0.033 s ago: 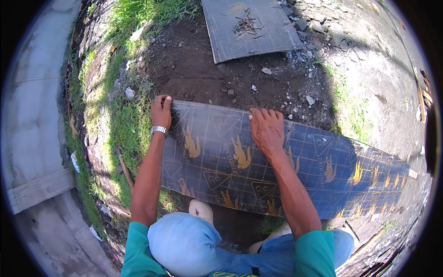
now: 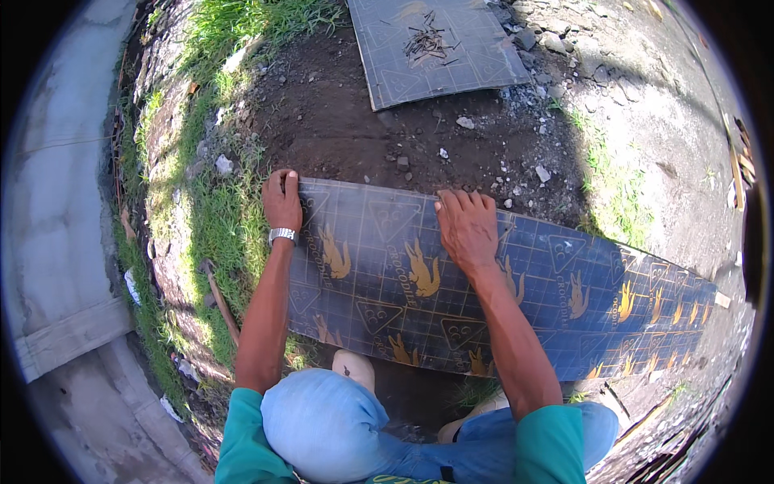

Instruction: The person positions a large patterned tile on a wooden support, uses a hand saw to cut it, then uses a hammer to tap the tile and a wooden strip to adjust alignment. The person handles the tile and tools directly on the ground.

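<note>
A long dark film-faced plywood board [image 2: 451,323] with gold printed figures lies across in front of my knees, running off to the right. At its far left corner, my left hand [image 2: 282,202], with a silver watch on the wrist, is closed on the edge, the fingers partly hidden. Farther right along the same far edge, my right hand [image 2: 468,230] rests with the palm on the face and the fingertips curled over the rim. Beyond the board, a smaller plywood piece [image 2: 476,77] carries a heap of loose nails [image 2: 430,39].
A wooden-handled tool [image 2: 222,302] lies in the grass [image 2: 226,218] by my left forearm. A concrete slab [image 2: 64,202] runs along the left. Dark soil with stones [image 2: 465,123] lies between the boards. Wood scraps [image 2: 740,161] sit at the far right.
My left hand and forearm have shifted very slightly, with the wrist a little farther right. My right hand and the board stay almost as they were.
</note>
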A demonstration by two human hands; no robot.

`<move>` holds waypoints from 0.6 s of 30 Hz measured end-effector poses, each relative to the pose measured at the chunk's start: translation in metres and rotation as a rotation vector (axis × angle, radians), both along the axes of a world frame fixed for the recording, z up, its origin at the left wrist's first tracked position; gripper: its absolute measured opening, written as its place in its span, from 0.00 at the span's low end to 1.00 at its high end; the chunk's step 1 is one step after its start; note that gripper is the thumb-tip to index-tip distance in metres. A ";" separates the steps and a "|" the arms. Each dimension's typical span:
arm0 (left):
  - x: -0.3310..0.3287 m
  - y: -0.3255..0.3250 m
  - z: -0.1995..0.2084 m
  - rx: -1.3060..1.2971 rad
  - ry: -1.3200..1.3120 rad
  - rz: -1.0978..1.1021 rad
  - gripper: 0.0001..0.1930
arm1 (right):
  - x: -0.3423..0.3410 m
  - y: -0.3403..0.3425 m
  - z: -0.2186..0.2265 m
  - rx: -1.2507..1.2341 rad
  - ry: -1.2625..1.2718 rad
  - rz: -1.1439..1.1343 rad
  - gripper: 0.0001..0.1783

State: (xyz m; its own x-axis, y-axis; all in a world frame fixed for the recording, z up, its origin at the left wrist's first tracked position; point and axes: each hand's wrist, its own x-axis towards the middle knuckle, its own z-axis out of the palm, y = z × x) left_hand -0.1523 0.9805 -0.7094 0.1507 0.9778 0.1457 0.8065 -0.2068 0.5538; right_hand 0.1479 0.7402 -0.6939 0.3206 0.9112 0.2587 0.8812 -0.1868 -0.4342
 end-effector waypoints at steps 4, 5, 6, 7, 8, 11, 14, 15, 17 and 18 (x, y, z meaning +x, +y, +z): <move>0.008 -0.005 -0.005 0.055 0.038 0.030 0.17 | 0.000 0.008 0.002 0.023 0.005 -0.071 0.11; 0.009 -0.004 -0.004 0.094 0.031 0.025 0.17 | 0.000 0.009 0.002 -0.020 0.008 -0.071 0.11; 0.009 -0.003 -0.003 0.062 0.032 0.035 0.17 | 0.000 0.011 0.003 -0.066 0.013 -0.072 0.11; 0.010 -0.001 -0.002 0.065 0.024 0.041 0.17 | 0.000 0.012 0.004 -0.096 0.027 -0.076 0.11; 0.010 0.000 -0.001 0.050 0.028 0.057 0.16 | 0.000 0.013 0.004 -0.116 0.016 -0.076 0.10; 0.012 0.003 -0.001 0.062 -0.002 0.051 0.15 | 0.000 0.015 0.006 -0.138 0.004 -0.076 0.10; 0.011 0.002 -0.003 0.033 -0.072 0.099 0.15 | 0.000 0.018 0.007 -0.174 -0.004 -0.070 0.10; 0.011 0.001 -0.004 0.017 -0.096 0.138 0.15 | 0.000 0.019 0.008 -0.173 -0.012 -0.067 0.10; 0.011 0.000 -0.003 -0.040 -0.068 0.199 0.16 | 0.000 0.021 0.010 -0.162 -0.008 -0.072 0.11; 0.011 0.000 -0.003 -0.041 -0.053 0.210 0.16 | -0.001 0.022 0.011 -0.195 -0.002 -0.080 0.11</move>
